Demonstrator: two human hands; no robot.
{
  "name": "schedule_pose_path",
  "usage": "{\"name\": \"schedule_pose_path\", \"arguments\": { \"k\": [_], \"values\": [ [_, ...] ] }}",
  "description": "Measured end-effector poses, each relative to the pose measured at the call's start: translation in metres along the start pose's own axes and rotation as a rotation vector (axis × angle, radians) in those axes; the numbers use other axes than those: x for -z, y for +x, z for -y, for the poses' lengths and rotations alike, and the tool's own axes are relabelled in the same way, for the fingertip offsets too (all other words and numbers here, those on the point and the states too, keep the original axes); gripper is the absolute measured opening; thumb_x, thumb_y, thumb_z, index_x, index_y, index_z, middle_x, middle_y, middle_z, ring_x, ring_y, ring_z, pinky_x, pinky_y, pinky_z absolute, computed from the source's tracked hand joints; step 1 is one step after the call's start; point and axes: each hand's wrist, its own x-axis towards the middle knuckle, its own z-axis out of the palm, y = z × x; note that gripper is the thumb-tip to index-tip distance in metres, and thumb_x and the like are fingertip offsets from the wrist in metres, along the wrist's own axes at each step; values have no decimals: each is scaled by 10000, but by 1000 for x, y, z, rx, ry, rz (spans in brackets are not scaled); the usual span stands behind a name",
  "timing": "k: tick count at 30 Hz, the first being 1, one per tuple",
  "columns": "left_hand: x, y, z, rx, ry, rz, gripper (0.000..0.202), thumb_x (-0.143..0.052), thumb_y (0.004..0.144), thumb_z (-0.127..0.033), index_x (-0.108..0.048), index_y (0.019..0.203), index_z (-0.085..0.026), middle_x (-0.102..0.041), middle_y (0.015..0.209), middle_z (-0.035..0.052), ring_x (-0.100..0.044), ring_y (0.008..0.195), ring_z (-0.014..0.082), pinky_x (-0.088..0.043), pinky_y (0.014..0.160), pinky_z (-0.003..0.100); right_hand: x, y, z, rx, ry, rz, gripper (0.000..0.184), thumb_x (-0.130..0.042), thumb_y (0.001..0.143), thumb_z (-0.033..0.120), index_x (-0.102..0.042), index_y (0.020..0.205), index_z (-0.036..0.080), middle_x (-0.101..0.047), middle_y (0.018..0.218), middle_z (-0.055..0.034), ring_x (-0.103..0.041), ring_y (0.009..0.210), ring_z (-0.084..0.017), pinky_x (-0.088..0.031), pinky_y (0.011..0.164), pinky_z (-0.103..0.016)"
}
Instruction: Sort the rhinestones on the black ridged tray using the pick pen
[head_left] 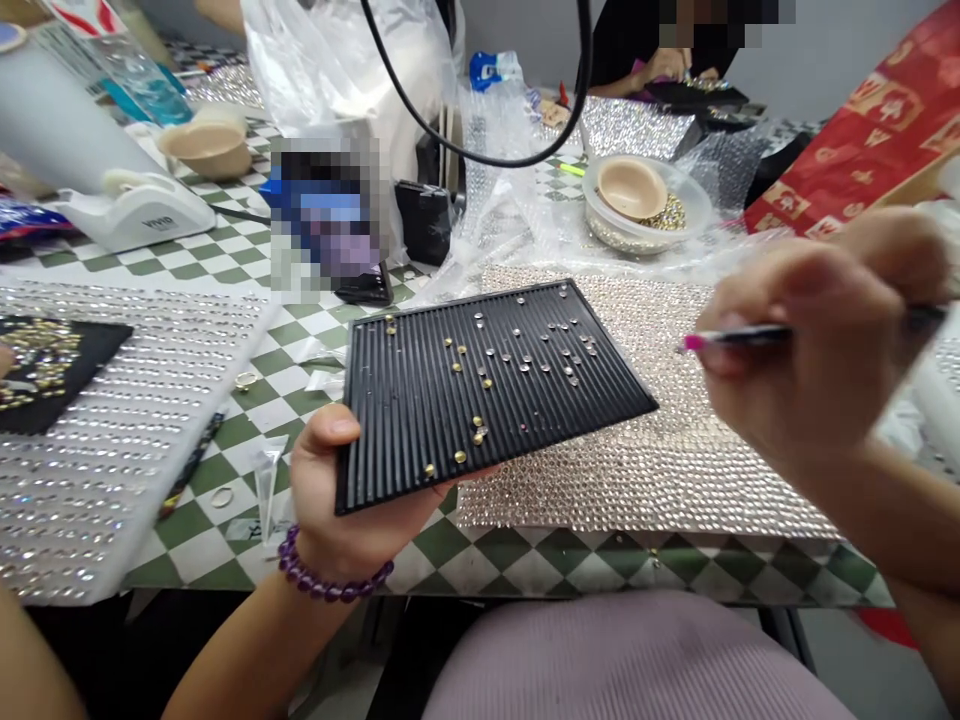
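Note:
My left hand (337,510), wearing a purple bead bracelet (337,580), grips a black ridged tray (405,400) at its near left corner. The thumb lies over the rim and the other fingers go underneath. Loose clear and gold rhinestones (525,365) are scattered along the grooves, the clear ones mostly on the right half. To the right of the tray, my right hand (832,340) is closed around a picker pen (742,337) with a pink tip pointing left. The tip is apart from the tray; whether it carries a stone I cannot tell.
Below the tray lies a sheet of rhinestones (637,480) on the checkered tablecloth (450,550). Another rhinestone sheet (97,480) at left bears a black tray (90,370). Behind are a tape dispenser (150,215), a clear tub (637,235) and a hanging cable (480,157). A co-worker's hand (667,65) works opposite.

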Motion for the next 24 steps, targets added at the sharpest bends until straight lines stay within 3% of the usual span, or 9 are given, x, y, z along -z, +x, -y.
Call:
{"name": "schedule_pose_path", "arguments": {
  "k": [3,7,11,16,20,24],
  "values": [
    [1,-5,-5,-70,51,-55,716,-489,692,-237,-470,1396,-363,-727,1129,38,-715,900,335,-602,729,545,18,-21,7,-13,-54,-50,346,-688,844,268,-446,600,231,-492,528,41,-478,429,-97,-316,355,-281],
    [4,-8,-6,-175,94,-168,695,-510,709,-243,-481,1383,-408,-699,1198,12,-719,868,341,-629,639,500,26,-46,-12,-138,-193,222,310,-665,818,118,-497,571,203,-575,567,27,-531,486,-86,-392,412,-252],
    [7,-8,-4,-219,93,-225,687,-496,712,-250,-484,1379,-415,-699,1195,-4,-718,862,354,-621,642,544,23,-52,-40,-260,-349,418,308,-643,833,142,-496,568,192,-534,534,36,-476,484,-71,-361,437,-233],
    [10,-6,-3,-153,58,-250,722,-497,677,-244,-480,1377,-420,-719,1149,5,-722,826,358,-606,630,576,21,-50,-51,-250,-424,483,355,-614,806,98,-399,539,191,-435,499,69,-371,456,-50,-257,417,-221],
    [12,-7,-3,-153,38,-242,714,-500,663,-238,-508,1353,-419,-711,1167,24,-723,803,353,-596,636,586,25,-51,-51,-236,-432,510,358,-614,793,75,-393,536,190,-448,503,67,-383,459,-49,-264,420,-218],
    [13,-7,-3,-128,6,-182,739,-513,650,-211,-502,1367,-388,-702,1188,50,-724,817,344,-585,671,589,26,-47,-43,-178,-387,411,353,-620,806,96,-415,540,203,-488,512,43,-448,472,-77,-330,429,-240]
  ]
}}
